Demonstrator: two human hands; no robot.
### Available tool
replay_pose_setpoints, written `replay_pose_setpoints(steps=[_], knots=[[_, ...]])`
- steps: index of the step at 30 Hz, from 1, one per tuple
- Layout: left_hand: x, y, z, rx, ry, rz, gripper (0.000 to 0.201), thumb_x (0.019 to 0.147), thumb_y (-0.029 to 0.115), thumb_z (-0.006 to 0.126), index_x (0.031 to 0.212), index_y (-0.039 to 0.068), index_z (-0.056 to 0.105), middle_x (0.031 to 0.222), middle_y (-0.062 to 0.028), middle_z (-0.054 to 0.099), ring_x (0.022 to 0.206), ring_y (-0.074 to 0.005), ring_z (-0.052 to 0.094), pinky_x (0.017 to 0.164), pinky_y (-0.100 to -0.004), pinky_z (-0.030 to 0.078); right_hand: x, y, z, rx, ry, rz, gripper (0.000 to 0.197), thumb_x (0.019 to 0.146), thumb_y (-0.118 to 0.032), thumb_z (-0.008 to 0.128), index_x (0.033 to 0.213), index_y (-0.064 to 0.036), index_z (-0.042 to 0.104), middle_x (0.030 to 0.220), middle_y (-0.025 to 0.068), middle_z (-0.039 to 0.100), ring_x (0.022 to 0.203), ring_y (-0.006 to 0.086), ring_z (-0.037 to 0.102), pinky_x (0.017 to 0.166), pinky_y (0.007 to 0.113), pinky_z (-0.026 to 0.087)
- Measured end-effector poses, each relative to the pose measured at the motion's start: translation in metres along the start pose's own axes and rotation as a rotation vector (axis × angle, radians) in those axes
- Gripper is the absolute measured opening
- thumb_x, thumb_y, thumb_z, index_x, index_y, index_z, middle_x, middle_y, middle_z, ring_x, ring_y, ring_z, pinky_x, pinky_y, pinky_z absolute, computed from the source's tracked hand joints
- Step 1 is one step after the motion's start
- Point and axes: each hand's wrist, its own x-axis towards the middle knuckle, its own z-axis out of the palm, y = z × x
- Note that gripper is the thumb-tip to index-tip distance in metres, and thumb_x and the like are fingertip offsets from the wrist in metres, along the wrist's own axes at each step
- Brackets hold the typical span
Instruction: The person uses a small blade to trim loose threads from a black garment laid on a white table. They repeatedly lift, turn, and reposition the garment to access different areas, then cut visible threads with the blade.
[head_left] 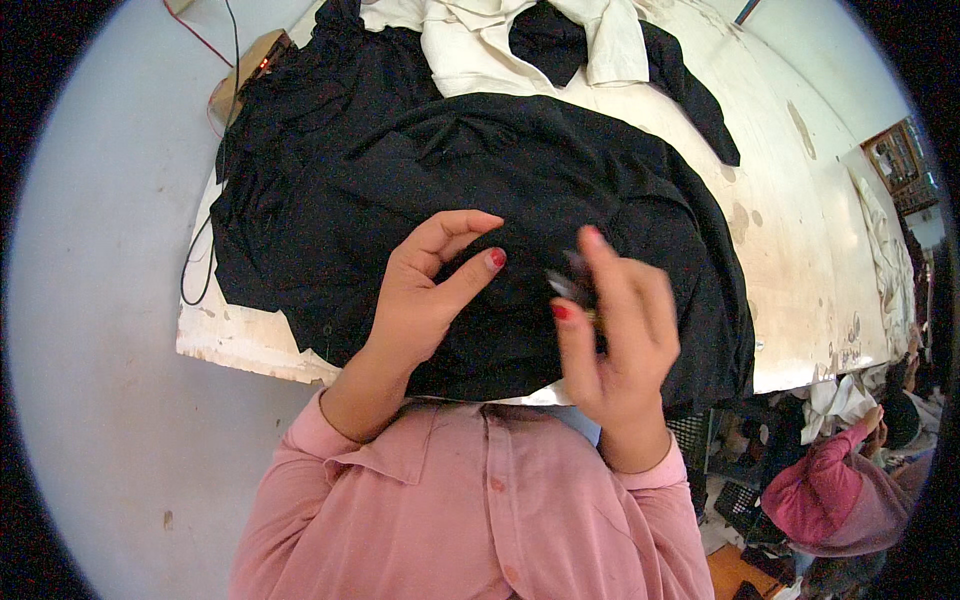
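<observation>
Gripping snips (569, 288), right hand (630, 335); left hand (425, 290) loosely curled above black cloth (470, 340) (dark crate (689, 430) rightward, contents unclear).

Gap between left hand (425, 290) and blades (567, 288)

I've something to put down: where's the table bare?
The widest bare stretch of table lies right of the black fabric; a smaller strip borders its lower-left edge. Crowded: the middle, beneath the left hand and right hand, and the top, around the cream garment.
</observation>
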Motion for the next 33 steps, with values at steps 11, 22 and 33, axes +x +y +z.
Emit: replay_pose_setpoints(steps=[11,22,33], knots=[[0.002,-0.001,-0.005,-0.216,-0.035,-0.143,0.03,0.092,0.003,0.065,0.121,0.0,0.061,0.115,-0.0089,0.068,0.104,-0.0112,0.063,0.092,-0.0242,0.048,0.001,0.011,0.024,-0.062,-0.04,0.005,0.039,0.076,-0.005,0.075,0.114,-0.0025,0.069,0.092,0.0126,0.068,0.071,0.0237,0.066,0.062,0.03,0.053],[0.001,0.003,-0.005,-0.147,-0.1,-0.084,0.038,0.094,0.004,0.061,0.131,0.0,0.056,0.119,-0.0102,0.066,0.108,-0.0126,0.062,0.096,-0.0247,0.047,0.006,0.011,0.03,-0.147,0.006,-0.055,0.037,0.075,-0.007,0.076,0.112,-0.005,0.07,0.09,0.0093,0.069,0.067,0.0215,0.065,0.056,0.03,0.051],[-0.002,0.0,-0.004,-0.087,-0.084,-0.04,0.043,0.092,0.006,0.064,0.134,0.002,0.055,0.121,-0.0093,0.066,0.109,-0.0136,0.062,0.096,-0.0264,0.047,0.004,0.014,0.028,-0.123,0.009,-0.054,0.036,0.076,-0.004,0.074,0.112,-0.0049,0.07,0.089,0.0111,0.068,0.067,0.0235,0.065,0.06,0.03,0.052]])
